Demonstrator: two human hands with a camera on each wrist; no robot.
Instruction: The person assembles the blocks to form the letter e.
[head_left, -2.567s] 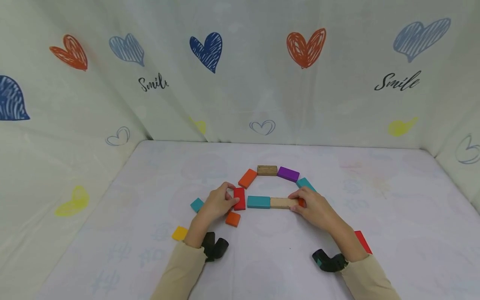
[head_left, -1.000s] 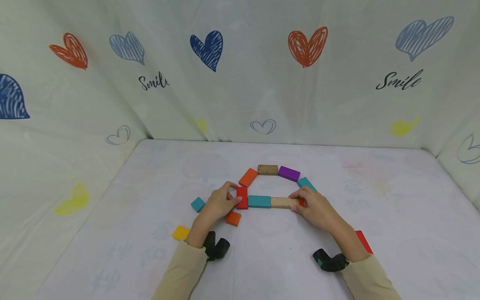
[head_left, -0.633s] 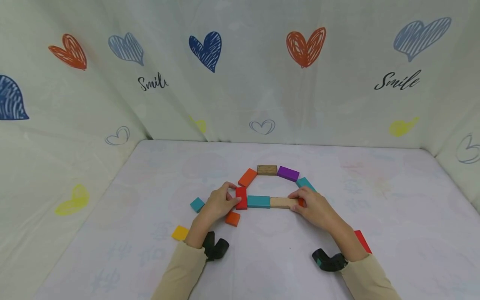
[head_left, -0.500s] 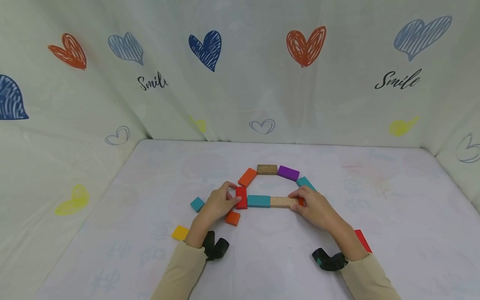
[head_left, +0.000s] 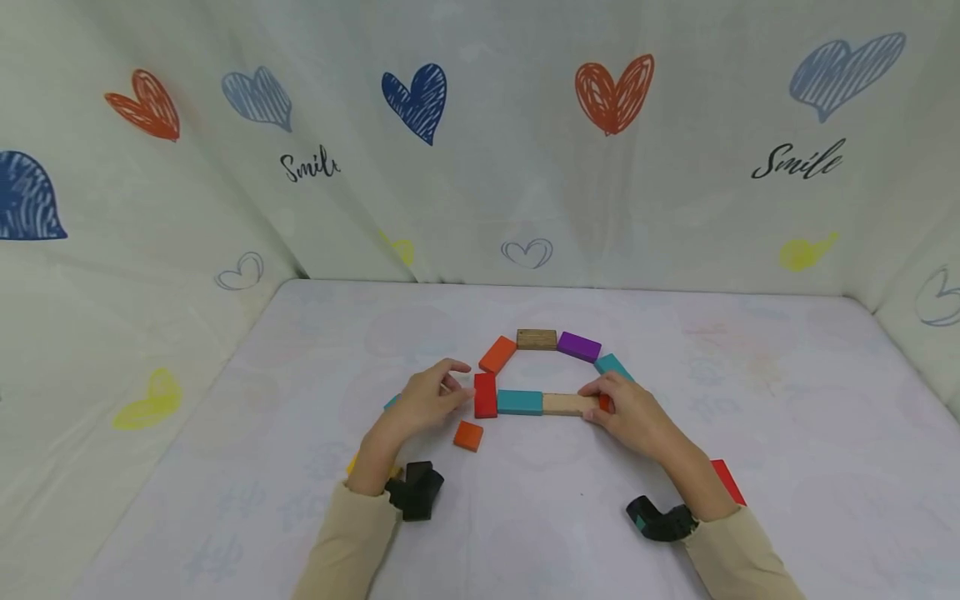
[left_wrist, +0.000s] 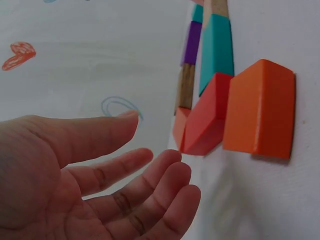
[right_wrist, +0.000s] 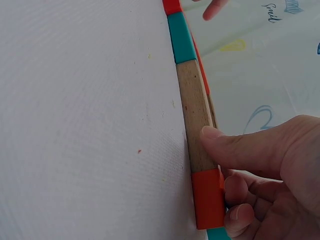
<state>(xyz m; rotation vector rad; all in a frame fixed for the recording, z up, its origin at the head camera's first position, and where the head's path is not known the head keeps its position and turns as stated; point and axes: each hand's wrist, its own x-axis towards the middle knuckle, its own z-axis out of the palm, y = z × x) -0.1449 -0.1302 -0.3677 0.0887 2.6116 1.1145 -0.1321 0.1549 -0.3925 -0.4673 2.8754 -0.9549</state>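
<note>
The left hand (head_left: 424, 402) hovers with thumb and fingers parted, holding nothing, just beside the red block (head_left: 486, 396) on the tabletop (head_left: 540, 525), while the right hand (head_left: 628, 418) pinches the pale wooden block (head_left: 564, 404) adjoining the teal one (head_left: 520, 402).

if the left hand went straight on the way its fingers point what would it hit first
Most likely the red block beside the teal block. The left hand's height above the table is unclear, so it might pass over.
</note>
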